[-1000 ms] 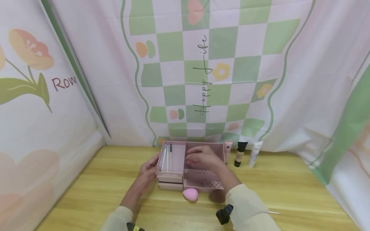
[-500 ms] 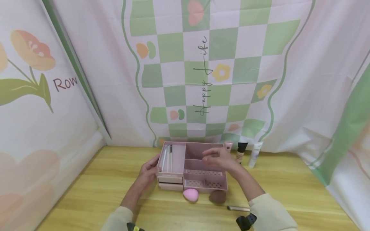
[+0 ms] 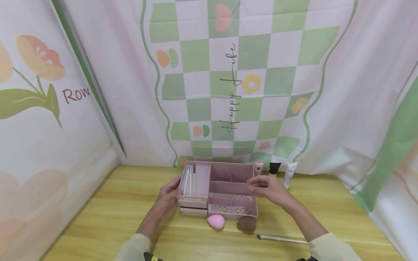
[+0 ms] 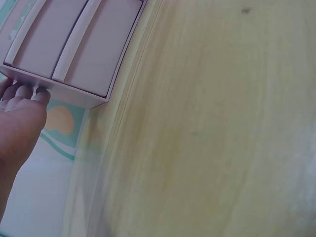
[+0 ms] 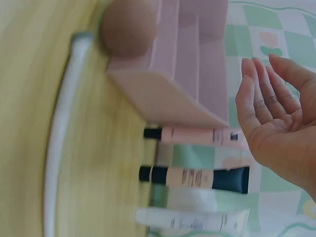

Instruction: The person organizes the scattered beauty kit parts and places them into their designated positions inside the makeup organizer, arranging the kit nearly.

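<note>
Pink organizer (image 3: 225, 186) stands between the person's two hands, its left side against the left hand (image 3: 168, 197) and its right end just beside the right hand (image 3: 271, 190). The left hand rests its fingers along the side wall, thumb lower, toward the front corner. The right hand is loosely spread, fingers slightly bent and palm showing in the right wrist view, with a gap between it and the organizer.

Next to the left hand, slim sticks (image 3: 187, 181) lie in the organizer's upper left tray, above two drawers (image 4: 101, 44). Between the hands and nearer the person, a pink sponge (image 3: 216, 221) and a brown sponge (image 3: 246, 223) sit at the organizer's front. A makeup brush (image 3: 282, 239) lies on the wooden table (image 3: 98, 210), nearer the person than the right hand, one end reaching the right sleeve (image 3: 333, 248). Beyond the right hand stand a pink tube (image 5: 192, 135), a beige tube with dark ends (image 5: 190, 178) and a white tube (image 5: 192, 218), before a checkered cloth (image 3: 222, 108).
</note>
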`<action>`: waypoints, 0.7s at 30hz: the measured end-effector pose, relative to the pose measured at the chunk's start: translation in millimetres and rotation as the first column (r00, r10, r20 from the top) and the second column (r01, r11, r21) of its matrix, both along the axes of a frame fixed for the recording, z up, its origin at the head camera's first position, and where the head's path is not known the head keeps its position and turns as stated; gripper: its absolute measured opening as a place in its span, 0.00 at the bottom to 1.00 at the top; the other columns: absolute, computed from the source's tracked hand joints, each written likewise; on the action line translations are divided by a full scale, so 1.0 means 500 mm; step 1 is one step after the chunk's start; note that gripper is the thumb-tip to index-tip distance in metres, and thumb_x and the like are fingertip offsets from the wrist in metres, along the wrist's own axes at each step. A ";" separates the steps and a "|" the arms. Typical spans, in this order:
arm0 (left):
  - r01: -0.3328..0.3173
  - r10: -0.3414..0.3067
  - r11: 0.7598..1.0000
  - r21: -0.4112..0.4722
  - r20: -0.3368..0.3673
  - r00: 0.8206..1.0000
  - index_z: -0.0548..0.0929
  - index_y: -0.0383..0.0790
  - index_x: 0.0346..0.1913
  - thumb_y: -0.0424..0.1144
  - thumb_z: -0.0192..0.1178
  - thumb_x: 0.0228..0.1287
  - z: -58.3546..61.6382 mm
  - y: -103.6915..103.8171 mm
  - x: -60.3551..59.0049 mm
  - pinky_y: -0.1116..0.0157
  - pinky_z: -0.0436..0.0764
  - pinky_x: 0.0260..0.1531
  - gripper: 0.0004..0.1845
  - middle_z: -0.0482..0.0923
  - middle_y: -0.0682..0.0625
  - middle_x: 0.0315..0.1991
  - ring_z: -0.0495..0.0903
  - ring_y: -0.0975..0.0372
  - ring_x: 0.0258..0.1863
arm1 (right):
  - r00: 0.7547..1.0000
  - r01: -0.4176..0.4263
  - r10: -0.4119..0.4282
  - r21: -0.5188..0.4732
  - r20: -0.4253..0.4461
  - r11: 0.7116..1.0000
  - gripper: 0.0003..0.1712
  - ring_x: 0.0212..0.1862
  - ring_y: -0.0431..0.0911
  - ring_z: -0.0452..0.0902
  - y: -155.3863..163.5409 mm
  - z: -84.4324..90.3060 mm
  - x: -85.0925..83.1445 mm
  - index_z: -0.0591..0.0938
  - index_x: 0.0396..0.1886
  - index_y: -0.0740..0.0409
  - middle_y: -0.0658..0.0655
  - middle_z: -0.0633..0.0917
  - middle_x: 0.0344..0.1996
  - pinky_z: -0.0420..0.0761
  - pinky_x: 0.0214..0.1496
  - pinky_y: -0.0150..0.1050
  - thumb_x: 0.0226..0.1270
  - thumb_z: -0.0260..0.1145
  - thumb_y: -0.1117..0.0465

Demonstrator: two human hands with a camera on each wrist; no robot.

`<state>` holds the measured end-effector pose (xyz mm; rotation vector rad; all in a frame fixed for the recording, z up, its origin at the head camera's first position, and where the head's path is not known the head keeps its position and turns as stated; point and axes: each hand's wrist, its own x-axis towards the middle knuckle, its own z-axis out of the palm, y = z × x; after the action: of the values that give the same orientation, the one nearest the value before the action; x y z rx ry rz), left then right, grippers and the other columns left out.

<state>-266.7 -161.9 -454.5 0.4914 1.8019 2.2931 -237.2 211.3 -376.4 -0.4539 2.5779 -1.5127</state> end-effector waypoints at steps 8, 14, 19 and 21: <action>-0.036 0.036 0.999 0.009 -0.004 0.999 0.49 0.29 0.75 0.24 0.49 0.60 -0.002 -0.001 0.002 0.78 0.69 0.66 0.39 0.43 0.36 0.79 0.43 0.44 0.78 | 0.996 -0.081 0.082 -0.036 0.021 0.996 0.25 0.39 0.34 0.83 0.052 -0.032 0.021 0.74 0.56 0.78 0.73 0.84 0.45 0.88 0.45 0.34 0.65 0.62 0.65; 0.006 -0.006 1.000 0.003 -0.096 0.995 0.50 0.29 0.75 0.30 0.53 0.63 -0.012 -0.005 -0.002 0.77 0.70 0.66 0.39 0.42 0.34 0.78 0.54 0.54 0.77 | 0.993 -0.116 0.116 0.022 -0.022 0.993 0.23 0.38 0.31 0.82 0.092 -0.073 0.042 0.75 0.52 0.81 0.73 0.85 0.41 0.87 0.44 0.27 0.64 0.63 0.66; 0.034 -0.033 0.999 0.000 -0.138 0.990 0.51 0.32 0.75 0.31 0.52 0.65 -0.013 -0.005 -0.002 0.75 0.68 0.68 0.37 0.44 0.36 0.78 0.55 0.57 0.77 | 0.991 -0.111 0.118 0.111 -0.058 0.988 0.21 0.37 0.29 0.80 0.121 -0.103 0.064 0.79 0.48 0.77 0.68 0.86 0.39 0.85 0.41 0.23 0.63 0.65 0.63; 0.025 -0.025 1.000 -0.007 -0.106 0.994 0.51 0.32 0.75 0.31 0.52 0.64 -0.009 -0.004 0.000 0.74 0.67 0.69 0.38 0.44 0.38 0.79 0.50 0.52 0.78 | 0.992 -0.108 0.116 0.134 -0.056 0.985 0.19 0.37 0.28 0.79 0.133 -0.112 0.073 0.79 0.47 0.76 0.67 0.86 0.39 0.85 0.40 0.23 0.63 0.65 0.63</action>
<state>-267.0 -163.8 -458.9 0.6422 1.8376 2.2851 -200.9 277.7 -432.6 -0.6294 2.6295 -1.3042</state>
